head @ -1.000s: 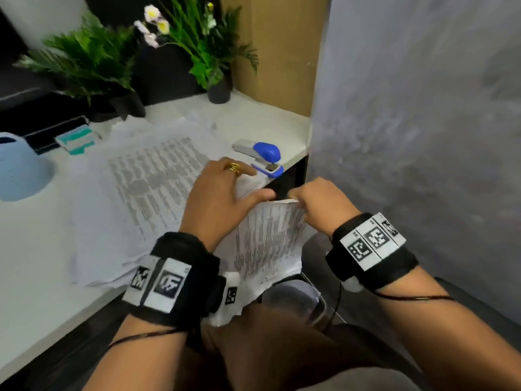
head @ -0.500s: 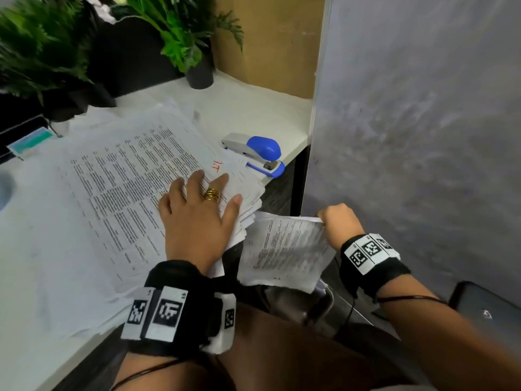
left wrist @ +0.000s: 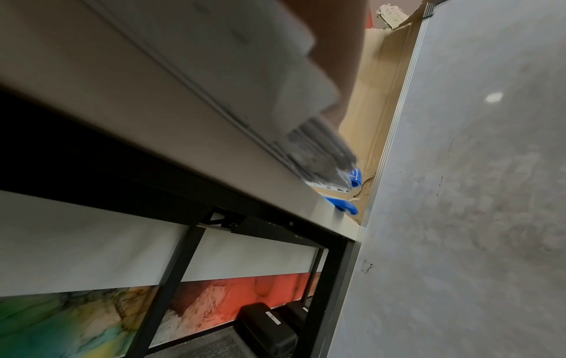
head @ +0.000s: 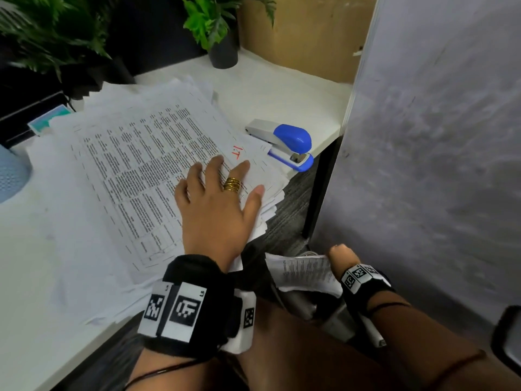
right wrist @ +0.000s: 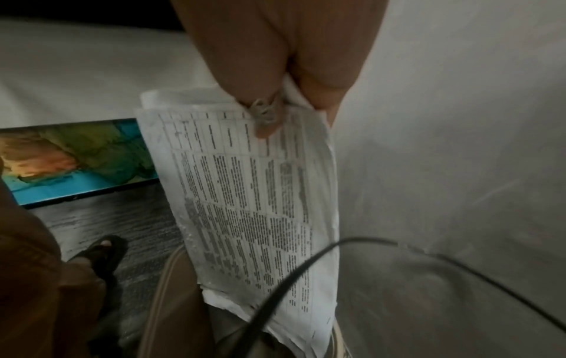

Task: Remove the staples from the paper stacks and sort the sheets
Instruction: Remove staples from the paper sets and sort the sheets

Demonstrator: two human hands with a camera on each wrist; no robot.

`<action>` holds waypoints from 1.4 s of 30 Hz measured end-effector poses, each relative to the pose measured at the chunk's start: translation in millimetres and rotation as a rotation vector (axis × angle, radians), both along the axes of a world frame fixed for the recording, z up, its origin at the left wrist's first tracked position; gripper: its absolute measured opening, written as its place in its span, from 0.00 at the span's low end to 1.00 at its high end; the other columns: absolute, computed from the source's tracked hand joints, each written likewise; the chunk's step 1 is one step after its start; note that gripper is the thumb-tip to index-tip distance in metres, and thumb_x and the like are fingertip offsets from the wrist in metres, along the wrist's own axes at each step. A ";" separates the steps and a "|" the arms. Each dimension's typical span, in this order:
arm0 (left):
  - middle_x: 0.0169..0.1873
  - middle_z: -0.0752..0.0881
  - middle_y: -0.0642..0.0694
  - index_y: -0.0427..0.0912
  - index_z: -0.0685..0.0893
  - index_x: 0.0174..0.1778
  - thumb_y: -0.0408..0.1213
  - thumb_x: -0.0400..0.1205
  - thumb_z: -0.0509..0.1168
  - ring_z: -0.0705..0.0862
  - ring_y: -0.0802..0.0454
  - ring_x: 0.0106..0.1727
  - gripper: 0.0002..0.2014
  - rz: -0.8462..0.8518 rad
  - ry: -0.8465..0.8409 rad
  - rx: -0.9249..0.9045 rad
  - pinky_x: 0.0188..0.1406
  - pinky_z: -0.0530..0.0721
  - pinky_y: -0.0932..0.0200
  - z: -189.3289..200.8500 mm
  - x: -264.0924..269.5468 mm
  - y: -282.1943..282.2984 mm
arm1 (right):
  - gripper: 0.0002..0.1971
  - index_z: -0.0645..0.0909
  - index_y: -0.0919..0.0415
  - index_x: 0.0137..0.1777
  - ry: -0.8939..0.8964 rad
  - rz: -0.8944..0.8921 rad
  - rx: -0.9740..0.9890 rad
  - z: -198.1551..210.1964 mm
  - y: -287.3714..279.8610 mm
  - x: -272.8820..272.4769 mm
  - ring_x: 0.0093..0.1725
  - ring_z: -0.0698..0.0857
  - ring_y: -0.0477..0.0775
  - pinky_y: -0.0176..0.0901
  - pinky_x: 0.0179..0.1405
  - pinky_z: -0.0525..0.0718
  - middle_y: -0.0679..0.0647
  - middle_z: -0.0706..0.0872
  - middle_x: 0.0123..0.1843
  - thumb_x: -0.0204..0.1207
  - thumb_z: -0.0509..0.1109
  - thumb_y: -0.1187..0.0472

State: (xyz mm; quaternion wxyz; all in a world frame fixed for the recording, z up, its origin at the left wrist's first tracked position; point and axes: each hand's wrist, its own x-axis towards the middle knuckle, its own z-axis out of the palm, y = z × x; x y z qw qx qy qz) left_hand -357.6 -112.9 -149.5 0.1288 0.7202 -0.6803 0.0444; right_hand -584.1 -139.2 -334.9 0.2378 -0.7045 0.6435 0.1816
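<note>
I had my left hand flat, fingers spread, pressing the big paper pile on the desk, just beside the blue stapler. My right hand was below the desk edge, thumb and finger pinching the top corner of a thin printed stack. It hung limp and light; I judged a corner grip would tear, so supporting it near the stapled edge seemed safer.

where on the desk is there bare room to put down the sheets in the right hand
Bare desk lies behind the blue stapler, up to the small plant pot. The near left corner beside the paper pile is bare too. The middle is crowded: the left hand presses the pile. The right hand holds its sheets off the desk.
</note>
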 end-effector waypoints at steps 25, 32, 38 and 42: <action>0.66 0.81 0.42 0.38 0.80 0.69 0.57 0.73 0.72 0.78 0.48 0.68 0.34 -0.049 0.485 0.156 0.70 0.73 0.54 52.4 6.0 18.7 | 0.06 0.85 0.63 0.42 -1.007 0.015 -0.891 206.3 2.9 59.2 0.35 0.77 0.39 0.23 0.39 0.71 0.52 0.83 0.36 0.78 0.69 0.62; 0.72 0.75 0.43 0.39 0.71 0.75 0.57 0.79 0.64 0.73 0.47 0.71 0.33 -0.080 0.272 0.339 0.69 0.70 0.57 63.6 17.2 55.8 | 0.08 0.85 0.60 0.52 -1.093 -0.062 -0.457 224.2 9.7 92.8 0.40 0.82 0.42 0.16 0.35 0.73 0.51 0.86 0.43 0.81 0.66 0.59; 0.47 0.88 0.40 0.36 0.86 0.53 0.60 0.79 0.61 0.84 0.45 0.52 0.28 -0.030 0.207 0.182 0.45 0.74 0.59 68.5 20.6 65.5 | 0.20 0.76 0.60 0.59 -1.214 -0.323 -0.215 236.6 13.8 98.9 0.32 0.85 0.51 0.41 0.34 0.85 0.57 0.86 0.38 0.70 0.79 0.60; 0.29 0.79 0.44 0.39 0.83 0.37 0.58 0.85 0.52 0.81 0.46 0.40 0.27 0.096 0.050 0.058 0.34 0.66 0.58 65.5 8.4 71.1 | 0.18 0.75 0.66 0.59 -1.203 -0.400 -0.164 244.0 12.2 107.0 0.22 0.79 0.53 0.44 0.26 0.81 0.59 0.82 0.27 0.76 0.73 0.56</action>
